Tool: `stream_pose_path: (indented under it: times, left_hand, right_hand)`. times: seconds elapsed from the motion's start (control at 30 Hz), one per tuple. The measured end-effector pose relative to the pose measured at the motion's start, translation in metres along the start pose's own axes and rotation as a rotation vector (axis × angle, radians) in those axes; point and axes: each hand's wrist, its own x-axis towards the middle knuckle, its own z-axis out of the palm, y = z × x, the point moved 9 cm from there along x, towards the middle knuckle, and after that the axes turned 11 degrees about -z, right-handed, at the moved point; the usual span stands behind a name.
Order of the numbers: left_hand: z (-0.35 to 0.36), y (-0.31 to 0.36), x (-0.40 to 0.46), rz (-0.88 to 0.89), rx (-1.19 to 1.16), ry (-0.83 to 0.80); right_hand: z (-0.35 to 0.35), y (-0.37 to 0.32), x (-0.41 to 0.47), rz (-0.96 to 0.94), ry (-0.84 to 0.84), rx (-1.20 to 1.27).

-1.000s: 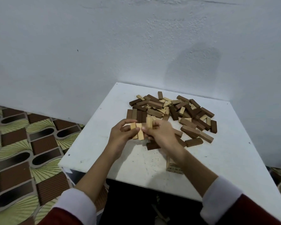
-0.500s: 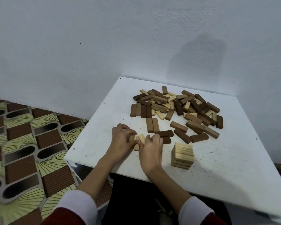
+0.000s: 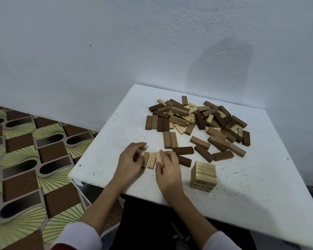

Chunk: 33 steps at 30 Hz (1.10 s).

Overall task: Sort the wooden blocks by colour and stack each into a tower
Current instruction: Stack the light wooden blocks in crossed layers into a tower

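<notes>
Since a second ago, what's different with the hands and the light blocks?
The left hand and right hand came down from above the pile, where they held the light blocks up, and now line them side by side on the table near its front edge. The light tower, the mixed pile and the loose brown blocks look unmoved.

Left hand (image 3: 129, 162) and right hand (image 3: 168, 168) sit side by side at frame centre, fingers curled, apparently pinching inward.
</notes>
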Motion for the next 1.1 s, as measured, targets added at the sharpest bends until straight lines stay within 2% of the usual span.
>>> stream_pose_path:
  times: [0.1,0.23,0.37,0.47,0.63,1.1]
  left_hand:
    - [0.005,0.002,-0.002,0.015,-0.017,-0.060]
    - [0.010,0.010,-0.007,0.037,-0.053,-0.148]
    - [0.020,0.007,-0.007,0.101,0.080,-0.263]
    - [0.023,0.003,-0.004,0.148,0.128,-0.250]
    - [0.022,0.001,-0.002,0.107,0.087,-0.257]
    - [0.025,0.004,-0.002,0.124,0.150,-0.367]
  right_hand:
    - [-0.002,0.004,0.000,0.031,0.042,0.021]
    - [0.000,0.004,0.001,0.036,-0.001,0.037]
    - [0.001,0.008,-0.001,0.051,-0.001,0.129]
    - [0.002,0.010,-0.002,0.038,-0.020,0.155]
    - [0.005,0.011,-0.001,0.036,-0.058,0.153]
    - [0.004,0.005,0.001,-0.065,-0.128,0.174]
